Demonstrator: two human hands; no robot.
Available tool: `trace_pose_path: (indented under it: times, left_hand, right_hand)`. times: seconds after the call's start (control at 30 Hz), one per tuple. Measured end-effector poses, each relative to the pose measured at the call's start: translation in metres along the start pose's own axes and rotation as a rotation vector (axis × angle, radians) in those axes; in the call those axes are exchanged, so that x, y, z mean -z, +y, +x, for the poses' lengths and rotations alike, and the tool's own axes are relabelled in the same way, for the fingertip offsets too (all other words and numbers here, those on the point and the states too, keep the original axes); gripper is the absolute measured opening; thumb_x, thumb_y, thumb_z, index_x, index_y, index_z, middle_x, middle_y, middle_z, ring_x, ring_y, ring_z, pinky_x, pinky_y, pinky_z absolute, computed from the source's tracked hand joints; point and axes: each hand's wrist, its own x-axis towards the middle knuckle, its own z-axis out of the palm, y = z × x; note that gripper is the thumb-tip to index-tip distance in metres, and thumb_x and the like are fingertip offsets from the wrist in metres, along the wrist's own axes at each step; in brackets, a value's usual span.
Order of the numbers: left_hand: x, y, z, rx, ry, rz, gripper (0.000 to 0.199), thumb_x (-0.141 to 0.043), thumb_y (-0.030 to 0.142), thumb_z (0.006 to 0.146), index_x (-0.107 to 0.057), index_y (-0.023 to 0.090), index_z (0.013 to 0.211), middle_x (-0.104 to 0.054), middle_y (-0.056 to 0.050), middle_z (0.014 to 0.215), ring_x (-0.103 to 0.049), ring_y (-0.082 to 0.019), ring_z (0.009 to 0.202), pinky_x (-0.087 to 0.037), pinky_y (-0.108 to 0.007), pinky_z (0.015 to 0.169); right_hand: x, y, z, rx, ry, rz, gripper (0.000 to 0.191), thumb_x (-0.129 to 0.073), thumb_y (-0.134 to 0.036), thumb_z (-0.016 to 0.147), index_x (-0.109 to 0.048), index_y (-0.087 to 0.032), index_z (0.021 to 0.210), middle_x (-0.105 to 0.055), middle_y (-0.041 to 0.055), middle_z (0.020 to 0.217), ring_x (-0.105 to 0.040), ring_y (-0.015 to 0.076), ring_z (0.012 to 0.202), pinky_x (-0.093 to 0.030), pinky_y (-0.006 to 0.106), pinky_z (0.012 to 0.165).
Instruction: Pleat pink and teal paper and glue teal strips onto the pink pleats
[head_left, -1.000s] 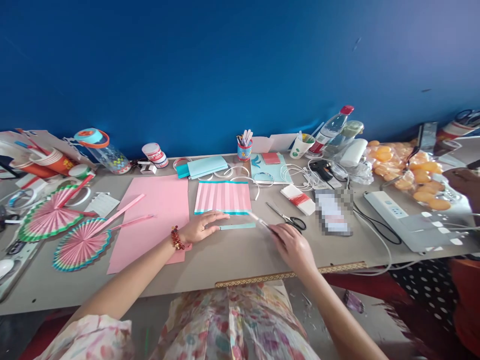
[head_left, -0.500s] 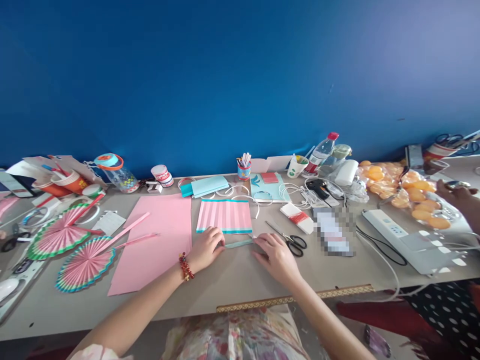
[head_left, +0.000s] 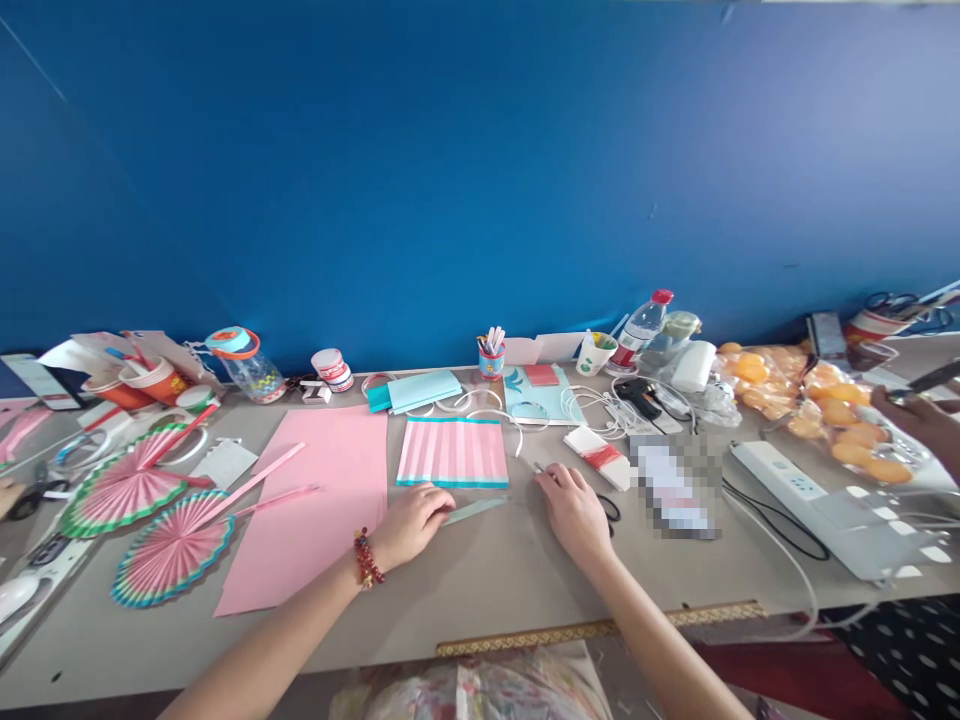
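Observation:
My left hand is closed on the left end of a thin pale green strip lying on the table. Just beyond it rests a pink striped sheet with blue edges. My right hand lies over the black-handled scissors, fingers bent; its fingertips are by the blades, and whether they grip them is unclear. Large pink paper sits left of the striped sheet, and two pleated pink fans lie further left.
A white-and-red pack, a pixelated flat object and a power strip lie to the right. A co-worker's hand is at the far right. Cups, bottles and cables line the wall.
My right hand has left the strip's right end and moved right onto the scissors. My left hand stays at the strip, which now lies slanted. The view has shifted slightly.

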Motion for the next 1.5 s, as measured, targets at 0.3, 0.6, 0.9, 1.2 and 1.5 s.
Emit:
trace_pose_path:
  times: [0.3,0.6,0.9,1.2,1.5]
  left_hand:
    - [0.009,0.004,0.002,0.061,0.052,-0.031,0.016,-0.049,0.020,0.093,-0.063,0.022,0.088,-0.069,-0.003,0.089,-0.065,-0.017,0.084,-0.050,-0.029,0.077]
    - [0.099,-0.071,0.066,0.299,0.275,0.077,0.018,-0.044,0.020,0.093,-0.061,0.020,0.097,-0.069,-0.001,0.082,-0.064,-0.016,0.073,-0.047,-0.025,0.068]
    - [0.104,-0.100,0.116,0.348,0.340,0.273,0.018,-0.052,0.022,0.090,-0.067,0.018,0.097,-0.068,-0.011,0.105,-0.063,-0.023,0.099,-0.049,-0.033,0.081]
    - [0.034,-0.052,0.054,-0.134,-0.037,0.193,0.029,-0.054,0.021,0.091,-0.068,0.024,0.117,-0.063,-0.005,0.132,-0.053,-0.022,0.128,-0.041,-0.041,0.110]
    - [0.006,-0.006,0.002,-0.200,-0.152,0.202,0.034,-0.055,0.023,0.092,-0.060,0.025,0.126,-0.053,-0.008,0.143,-0.045,-0.026,0.135,-0.040,-0.046,0.109]
  right_hand:
    - [0.011,-0.050,0.029,0.335,-0.150,0.336,0.027,-0.052,-0.012,0.090,-0.064,-0.020,0.112,-0.065,0.0082,0.110,-0.057,0.0236,0.101,-0.047,0.037,0.088]
    - [0.012,-0.058,0.037,0.293,-0.330,0.266,0.013,-0.056,-0.013,0.088,-0.066,-0.020,0.091,-0.064,0.0054,0.096,-0.057,0.0214,0.092,-0.044,0.033,0.080]
    - [0.005,-0.058,0.031,0.257,-0.304,0.335,0.016,-0.053,-0.005,0.084,-0.059,-0.020,0.087,-0.065,0.0037,0.092,-0.058,0.0196,0.088,-0.044,0.031,0.079]
    - [0.001,-0.055,0.030,0.281,-0.339,0.409,0.016,-0.053,-0.008,0.085,-0.064,-0.020,0.085,-0.065,0.0038,0.089,-0.058,0.0198,0.087,-0.045,0.030,0.077]
    - [0.037,-0.039,0.014,0.093,-0.416,0.767,0.012,-0.053,-0.018,0.089,-0.063,-0.023,0.090,-0.067,-0.0009,0.088,-0.061,0.0150,0.080,-0.044,0.025,0.072]
